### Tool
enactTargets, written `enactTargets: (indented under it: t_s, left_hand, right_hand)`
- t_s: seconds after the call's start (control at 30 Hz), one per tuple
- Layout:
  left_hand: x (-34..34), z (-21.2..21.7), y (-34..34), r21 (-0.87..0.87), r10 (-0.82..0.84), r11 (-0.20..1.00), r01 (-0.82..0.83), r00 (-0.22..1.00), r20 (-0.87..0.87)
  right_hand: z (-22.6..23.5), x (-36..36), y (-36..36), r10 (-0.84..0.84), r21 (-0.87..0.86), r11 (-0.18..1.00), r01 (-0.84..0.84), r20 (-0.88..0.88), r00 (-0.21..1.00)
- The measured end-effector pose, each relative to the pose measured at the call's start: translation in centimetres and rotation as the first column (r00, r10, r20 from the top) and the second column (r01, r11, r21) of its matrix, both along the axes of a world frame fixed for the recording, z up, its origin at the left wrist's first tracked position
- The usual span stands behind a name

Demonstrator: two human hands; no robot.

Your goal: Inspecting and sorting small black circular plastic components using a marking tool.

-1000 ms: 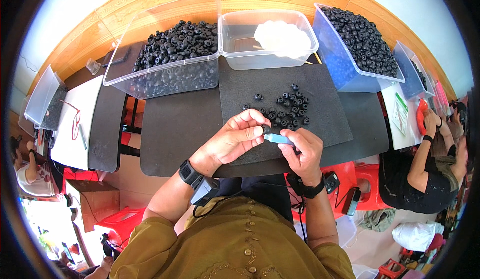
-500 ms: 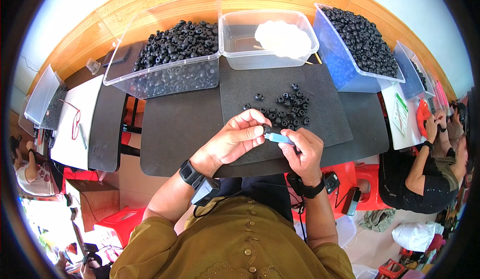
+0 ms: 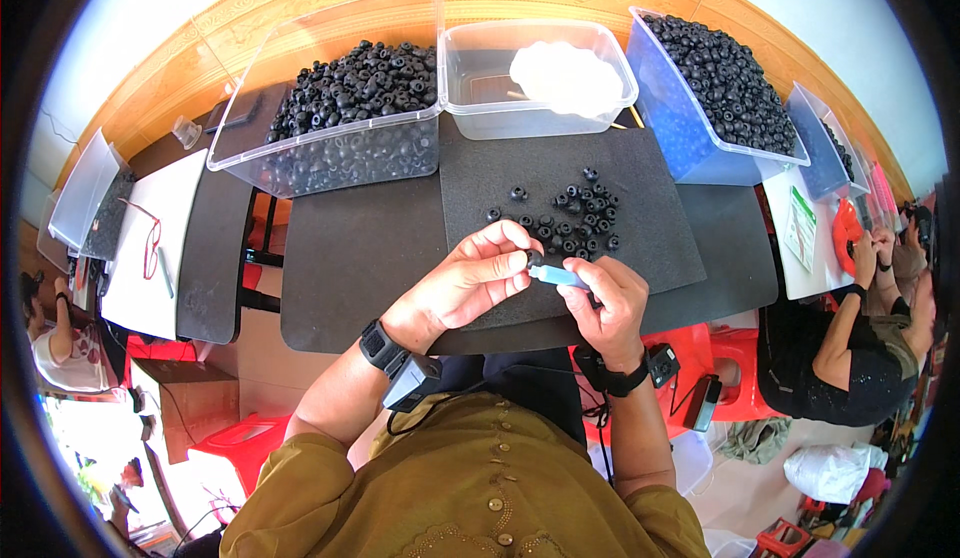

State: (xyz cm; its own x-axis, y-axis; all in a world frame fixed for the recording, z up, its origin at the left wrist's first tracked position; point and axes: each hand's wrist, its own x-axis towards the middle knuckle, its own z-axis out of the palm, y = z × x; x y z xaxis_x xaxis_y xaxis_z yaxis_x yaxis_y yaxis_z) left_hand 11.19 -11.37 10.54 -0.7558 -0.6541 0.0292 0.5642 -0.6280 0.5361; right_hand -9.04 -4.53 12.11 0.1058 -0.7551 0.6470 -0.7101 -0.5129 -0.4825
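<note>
My left hand pinches a small round black bead-like piece between thumb and fingertips, above the near part of a dark grey mat. From the right, my right hand grips a short light-blue stick-like tool, its pale tip against or very close to the piece. What the tip is made of is too small to tell. Beyond my hands lies a loose cluster of similar black pieces with holes in them.
Clear bins heaped with black pieces stand at the back left and back right. Between them sits a clear tub holding something white. Red stools stand below the table. A co-worker sits at the right, handling something red.
My hands, the bead-like piece and the blue tool stay practically still. At the far lower left, a person near the bright opening has shifted.
</note>
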Motion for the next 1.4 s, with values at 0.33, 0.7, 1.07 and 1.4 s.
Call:
enactTargets:
  t_s: [0.33,0.7,1.07,1.4]
  left_hand:
    - [0.0,0.0,-0.2,0.036,0.003,0.999,-0.002,1.000,-0.007]
    - [-0.1,0.4,0.5,-0.127,-0.037,0.991,0.043,0.998,0.049]
    - [-0.6,0.4,0.6,-0.056,0.031,0.998,-0.029,0.998,0.048]
    - [-1.0,-0.1,0.2,-0.019,0.076,0.997,-0.076,0.997,0.003]
  right_hand:
    - [0.0,0.0,-0.2,-0.020,-0.004,1.000,0.020,0.001,1.000]
    - [-0.4,-0.3,-0.2,-0.051,0.049,0.998,0.045,0.129,0.990]
    - [-0.6,-0.6,-0.1,0.043,0.057,0.997,-0.060,0.260,0.965]
    - [0.1,-0.4,0.1,0.048,0.072,0.996,-0.058,0.134,0.990]
